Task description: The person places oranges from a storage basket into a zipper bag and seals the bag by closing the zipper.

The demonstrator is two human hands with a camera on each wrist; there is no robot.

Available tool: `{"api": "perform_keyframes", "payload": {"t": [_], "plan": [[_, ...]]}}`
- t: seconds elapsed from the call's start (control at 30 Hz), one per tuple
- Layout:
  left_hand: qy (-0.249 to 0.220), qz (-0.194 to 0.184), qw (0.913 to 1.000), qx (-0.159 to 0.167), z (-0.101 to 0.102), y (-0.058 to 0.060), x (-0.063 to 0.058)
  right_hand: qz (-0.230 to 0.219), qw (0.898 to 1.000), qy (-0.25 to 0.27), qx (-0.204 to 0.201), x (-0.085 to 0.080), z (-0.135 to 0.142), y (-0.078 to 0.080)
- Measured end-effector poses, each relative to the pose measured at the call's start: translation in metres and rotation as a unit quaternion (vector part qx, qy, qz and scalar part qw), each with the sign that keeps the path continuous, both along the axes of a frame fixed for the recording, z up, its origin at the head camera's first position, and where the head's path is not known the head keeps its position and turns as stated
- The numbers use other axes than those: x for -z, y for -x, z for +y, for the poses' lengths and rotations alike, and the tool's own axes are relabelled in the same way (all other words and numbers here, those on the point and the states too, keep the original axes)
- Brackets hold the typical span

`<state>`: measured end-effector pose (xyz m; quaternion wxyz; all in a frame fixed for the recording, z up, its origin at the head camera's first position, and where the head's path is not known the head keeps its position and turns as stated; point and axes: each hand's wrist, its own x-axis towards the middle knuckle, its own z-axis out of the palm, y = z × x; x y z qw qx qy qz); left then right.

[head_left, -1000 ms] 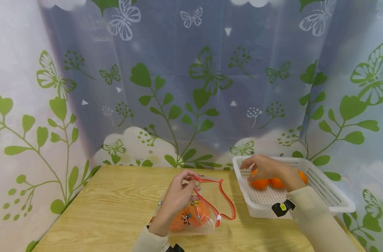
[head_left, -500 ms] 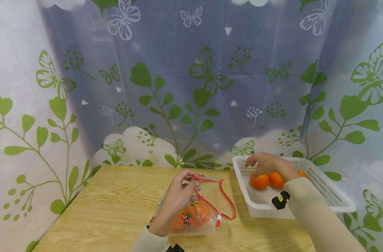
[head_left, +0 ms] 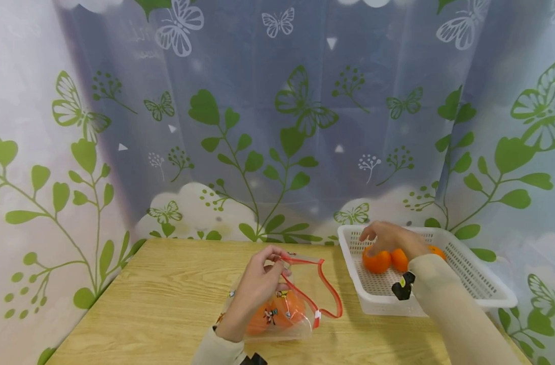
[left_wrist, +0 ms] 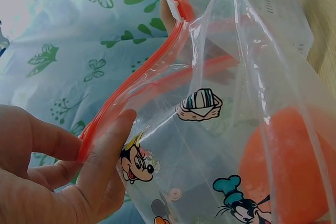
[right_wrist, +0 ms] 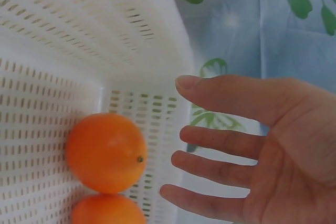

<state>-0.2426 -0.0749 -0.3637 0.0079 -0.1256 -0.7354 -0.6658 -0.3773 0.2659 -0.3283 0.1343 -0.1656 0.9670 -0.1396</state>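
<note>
My left hand (head_left: pixel 255 281) pinches the red zip edge of a clear zip bag (left_wrist: pixel 226 145) between thumb and fingers. The bag's mouth gapes to the right, and its white slider (head_left: pixel 317 315) sits at the near corner. Through the cartoon-printed plastic, oranges (left_wrist: pixel 283 166) show inside. Over the white basket (head_left: pixel 364 299) hovers my right hand (head_left: pixel 391 239), holding nothing; its fingers are spread apart in the right wrist view. Below it an orange (right_wrist: pixel 106 153) lies on the basket floor, with another orange (right_wrist: pixel 107 214) beside it. A third orange (head_left: pixel 437 251) is partly hidden by my forearm.
The wooden table (head_left: pixel 168 289) carries the bag in the middle and the slotted basket at the right. A printed curtain (head_left: pixel 241 126) with leaves and butterflies hangs behind and along both sides. The basket's raised rim stands between the bag and the loose oranges.
My right hand has shifted slightly right and away from the near oranges, uncovering more of the front one. My left hand and the bag stay put.
</note>
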Motion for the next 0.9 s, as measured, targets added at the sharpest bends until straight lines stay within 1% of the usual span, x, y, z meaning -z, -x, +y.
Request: {"api": "perform_keyframes", "payload": {"t": [0.07,0.17,0.27,0.43,0.63,0.77,0.9], "plan": [[0.0,-0.001,1.0,0.002,0.0,0.0,0.0,0.0,1.0,0.0,-0.005,0.005,0.001,0.005],[-0.001,-0.006,1.0,0.005,0.0,0.0,-0.001,-0.008,1.0,-0.007,0.0,0.01,0.004,0.011],[-0.002,-0.01,0.9999,0.007,0.0,0.0,-0.002,-0.019,1.0,-0.01,0.013,0.013,0.005,0.014],[-0.002,-0.01,0.9999,0.004,-0.001,0.0,-0.002,-0.023,0.999,-0.009,0.04,0.013,0.007,0.014],[-0.003,-0.007,1.0,0.002,-0.001,0.0,-0.001,-0.033,0.996,0.0,0.087,0.014,0.008,0.012],[-0.005,-0.011,0.9999,0.001,-0.001,0.001,-0.001,-0.028,0.995,-0.007,0.095,0.015,0.011,0.015],[-0.003,-0.009,1.0,0.001,-0.001,0.001,-0.001,-0.043,0.993,0.016,0.109,0.017,0.017,0.015]]}}
